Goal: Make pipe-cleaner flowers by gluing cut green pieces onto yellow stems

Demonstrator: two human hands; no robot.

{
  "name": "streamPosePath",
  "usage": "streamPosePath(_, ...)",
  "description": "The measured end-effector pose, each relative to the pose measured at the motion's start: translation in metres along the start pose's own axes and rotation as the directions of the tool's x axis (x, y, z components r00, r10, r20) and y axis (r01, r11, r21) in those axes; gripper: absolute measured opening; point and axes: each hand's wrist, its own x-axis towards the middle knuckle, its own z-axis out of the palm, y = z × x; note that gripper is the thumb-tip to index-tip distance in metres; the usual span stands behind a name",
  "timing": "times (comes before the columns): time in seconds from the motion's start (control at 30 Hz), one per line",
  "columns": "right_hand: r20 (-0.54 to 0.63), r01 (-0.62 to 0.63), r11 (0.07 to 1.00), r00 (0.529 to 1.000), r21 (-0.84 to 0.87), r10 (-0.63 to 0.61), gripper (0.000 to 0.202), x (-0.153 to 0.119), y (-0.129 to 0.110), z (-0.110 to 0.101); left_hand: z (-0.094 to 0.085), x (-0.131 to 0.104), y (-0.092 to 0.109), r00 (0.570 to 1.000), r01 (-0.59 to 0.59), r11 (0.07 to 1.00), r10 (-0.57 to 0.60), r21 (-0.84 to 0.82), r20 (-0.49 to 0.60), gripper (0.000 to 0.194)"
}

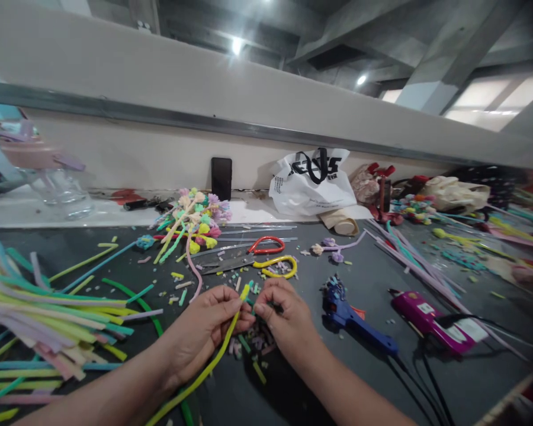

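A long yellow pipe cleaner (224,349) runs from the bottom edge up into my left hand (208,319), which pinches it near its upper end between thumb and fingers. Close beside that end, the fingers of my right hand (282,313) are pressed together; a bit of teal shows between the two hands, and what the right fingers hold is hidden. Under and around the hands lie short pipe cleaner offcuts (260,343). Just beyond them rest scissors (237,260) with one red and one yellow handle loop. To the right lies a blue glue gun (355,319).
Loose pipe cleaners (48,313) pile up at left. Behind the scissors is a bunch of pipe cleaner flowers (195,222). A magenta device (435,319) with cables lies at right. Along the wall stand a clear bottle (57,183), phone (221,177) and white bag (311,183).
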Motion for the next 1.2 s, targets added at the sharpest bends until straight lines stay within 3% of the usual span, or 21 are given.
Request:
streamPosePath(0.1, -0.069, 0.029, 0.999, 0.997, -0.029, -0.031, 0.010, 0.004, 0.002, -0.011, -0.001, -0.001, 0.002, 1.000, -0.014, 0.998, 0.015, 0.063, -0.014, 0.015)
streamPosePath(0.23, -0.093, -0.045, 0.989, 0.994, 0.139, 0.058, 0.013, 0.004, -0.003, -0.020, 0.004, -0.006, 0.000, 0.999, 0.051, 0.978, -0.053, 0.200, 0.004, 0.020)
streamPosePath(0.37, -0.054, -0.059, 0.969, 0.996, 0.240, 0.075, 0.012, 0.001, -0.010, -0.015, 0.010, -0.009, -0.003, 0.996, 0.078, 0.961, -0.088, 0.266, 0.029, 0.021)
streamPosePath(0.8, -0.039, -0.107, 0.971, 0.992, 0.214, 0.118, 0.011, -0.002, -0.013, -0.006, 0.006, -0.006, -0.009, 0.995, 0.058, 0.956, -0.079, 0.288, 0.062, 0.023)
streamPosePath(0.93, -0.001, -0.220, 0.929, 0.973, 0.297, 0.231, 0.015, -0.006, -0.010, 0.000, 0.006, -0.006, -0.010, 0.994, 0.071, 0.952, -0.093, 0.297, 0.060, 0.023)
streamPosePath(1.07, 0.084, -0.397, 0.836, 0.914, 0.379, 0.396, 0.016, -0.010, -0.007, 0.007, 0.007, -0.006, -0.010, 0.995, 0.067, 0.959, -0.085, 0.274, 0.056, 0.023)
streamPosePath(1.2, 0.066, -0.427, 0.849, 0.901, 0.311, 0.429, 0.014, -0.011, -0.010, 0.010, 0.009, -0.007, -0.010, 0.995, 0.064, 0.958, -0.082, 0.280, 0.053, 0.022)
